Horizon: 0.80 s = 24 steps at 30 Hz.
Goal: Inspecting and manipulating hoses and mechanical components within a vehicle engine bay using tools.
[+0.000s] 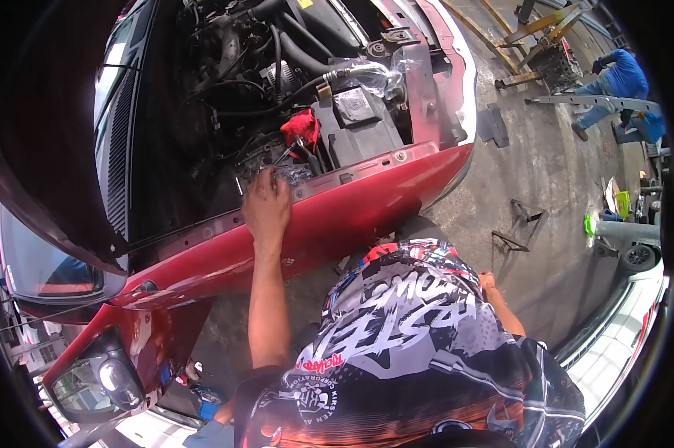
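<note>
My left hand [266, 205] reaches over the red fender [367, 187] into the engine bay, its fingers bent downward. A thin shiny metal tool [284, 155] lies just beyond the fingertips, and a short metal piece [238, 185] sticks up beside the hand. What the fingers grip is hidden. Farther in, a red cloth [301, 128] sits bunched against the grey-black battery [363, 123]. At my right side, partly behind my shirt, my right hand [488, 282] hangs apart from the car; its fingers do not show clearly.
Above the engine bay's left side rises the raised hood [45, 142]. An open red door with a mirror [120, 381] is at lower left. On the floor at right stands a black metal stand [520, 224]. A person in blue [624, 75] works by an engine block [561, 67].
</note>
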Each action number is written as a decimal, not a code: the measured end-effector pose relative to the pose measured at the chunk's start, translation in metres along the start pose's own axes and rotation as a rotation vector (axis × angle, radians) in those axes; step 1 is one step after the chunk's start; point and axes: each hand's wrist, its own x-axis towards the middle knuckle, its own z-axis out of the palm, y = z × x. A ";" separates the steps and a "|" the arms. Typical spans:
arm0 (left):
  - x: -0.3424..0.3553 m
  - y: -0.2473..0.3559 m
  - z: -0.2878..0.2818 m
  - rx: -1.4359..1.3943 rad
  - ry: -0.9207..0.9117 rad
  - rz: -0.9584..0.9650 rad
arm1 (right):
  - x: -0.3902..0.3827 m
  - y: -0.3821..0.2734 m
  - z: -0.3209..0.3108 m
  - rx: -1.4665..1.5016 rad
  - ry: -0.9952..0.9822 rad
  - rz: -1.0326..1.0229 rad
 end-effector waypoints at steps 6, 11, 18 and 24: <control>-0.002 0.008 0.000 -0.016 0.097 -0.020 | -0.012 -0.068 0.002 0.205 -0.097 -0.042; 0.002 0.017 -0.009 0.023 -0.031 -0.105 | -0.019 -0.137 -0.005 0.215 -0.134 -0.199; 0.003 0.018 -0.005 0.066 -0.087 -0.153 | -0.029 -0.147 -0.019 0.101 -0.116 -0.220; 0.009 0.021 -0.002 0.136 -0.167 -0.208 | -0.010 -0.119 -0.018 0.089 -0.141 -0.078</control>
